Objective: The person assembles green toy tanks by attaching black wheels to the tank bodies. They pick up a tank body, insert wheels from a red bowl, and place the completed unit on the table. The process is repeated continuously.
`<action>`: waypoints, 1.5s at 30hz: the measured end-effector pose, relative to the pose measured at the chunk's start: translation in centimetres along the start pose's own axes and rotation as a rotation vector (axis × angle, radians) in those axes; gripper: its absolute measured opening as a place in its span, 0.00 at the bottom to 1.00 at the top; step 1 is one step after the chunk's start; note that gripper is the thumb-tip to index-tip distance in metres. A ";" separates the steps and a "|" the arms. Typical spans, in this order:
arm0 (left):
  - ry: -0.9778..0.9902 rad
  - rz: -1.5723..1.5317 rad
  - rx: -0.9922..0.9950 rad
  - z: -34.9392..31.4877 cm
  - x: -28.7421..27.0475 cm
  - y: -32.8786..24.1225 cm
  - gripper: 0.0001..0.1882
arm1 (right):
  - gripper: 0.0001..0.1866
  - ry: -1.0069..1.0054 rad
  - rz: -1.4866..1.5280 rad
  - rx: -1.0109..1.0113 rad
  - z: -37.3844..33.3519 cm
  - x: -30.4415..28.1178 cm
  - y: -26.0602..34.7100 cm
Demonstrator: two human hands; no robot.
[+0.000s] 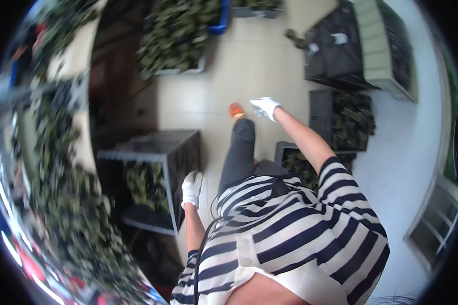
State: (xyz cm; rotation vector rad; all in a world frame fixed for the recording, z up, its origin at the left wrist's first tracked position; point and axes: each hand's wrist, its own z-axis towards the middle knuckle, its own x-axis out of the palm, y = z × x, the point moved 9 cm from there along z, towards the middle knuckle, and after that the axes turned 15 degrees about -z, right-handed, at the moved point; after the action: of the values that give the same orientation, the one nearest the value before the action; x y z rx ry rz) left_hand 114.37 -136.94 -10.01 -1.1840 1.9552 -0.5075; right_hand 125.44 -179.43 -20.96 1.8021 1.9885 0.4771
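My right hand (265, 108), in a white glove, swings out over the pale tiled floor, its fingers loosely bent and holding nothing visible. Low at my left side hangs my left hand (192, 189), gloved in white too, with nothing seen in it. It is nearest to a dark crate (183, 145) lying with its open side showing olive-green pieces (146, 185); their kind is too blurred to tell. The gap between that hand and the crate is small, and I cannot tell whether they touch. One orange shoe (234, 110) is stepping forward.
Ahead on the left stands a bin heaped with olive-green pieces (175, 38). Dark stacked crates (333, 48) and a pale green container (379, 46) line the right wall (397, 152). More filled crates (352, 119) sit by my right arm. A long heap (71, 203) covers the left-hand table.
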 end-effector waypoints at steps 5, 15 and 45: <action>0.296 0.100 0.070 9.8 11.2 -10.4 0.21 | 0.23 -0.265 -0.135 0.084 8.4 -17.6 0.5; -0.071 -0.391 -0.491 19.8 19.8 -14.7 0.17 | 0.35 -0.458 -1.115 0.457 36.1 -48.9 -0.9; -0.419 -0.735 -0.848 7.1 30.0 -12.7 0.18 | 0.25 0.011 -0.127 -0.322 44.0 -32.1 45.8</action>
State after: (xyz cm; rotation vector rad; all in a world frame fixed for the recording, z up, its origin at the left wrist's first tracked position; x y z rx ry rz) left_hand 119.23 -168.91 -18.28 -2.3401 1.3199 0.2746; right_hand 189.72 -207.52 -32.83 1.4716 1.8925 0.7211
